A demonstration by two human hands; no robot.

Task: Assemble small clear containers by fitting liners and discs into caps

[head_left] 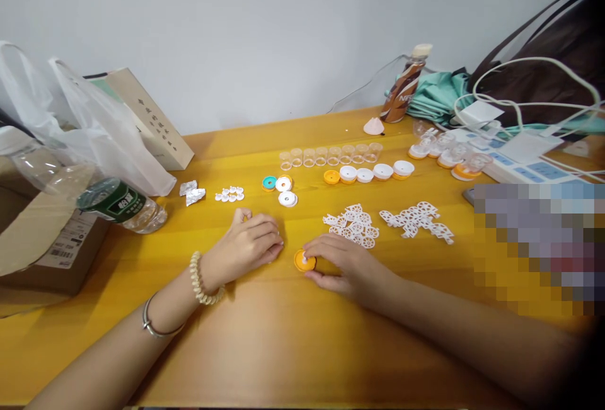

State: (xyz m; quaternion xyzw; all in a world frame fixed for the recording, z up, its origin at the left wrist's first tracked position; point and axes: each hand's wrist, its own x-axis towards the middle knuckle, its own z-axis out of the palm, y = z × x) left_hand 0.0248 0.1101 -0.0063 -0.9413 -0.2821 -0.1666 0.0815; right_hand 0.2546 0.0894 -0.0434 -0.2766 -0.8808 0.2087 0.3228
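My right hand [347, 266] has its thumb and fingers at the edge and centre of an orange round base [302, 261] on the table. A small white piece [305, 259] stands at the middle of that base, under my fingertips. To its left, my left hand [253, 237] rests with fingers curled together; anything inside them is hidden. White spoked plastic pieces [352, 227] lie just beyond my right hand, beside a second pile of them [418, 218]. Past my left hand are small white parts [229, 194], a teal-topped disc [269, 182] and white discs [288, 198].
Clear cups [333, 156] stand in a row behind orange and white discs [373, 173]. Assembled pieces [466, 161] sit near a power strip [520, 167]. At left are a cardboard box [85, 265], a water bottle [123, 203] and foil scraps [193, 194]. A drink bottle [404, 89] stands behind.
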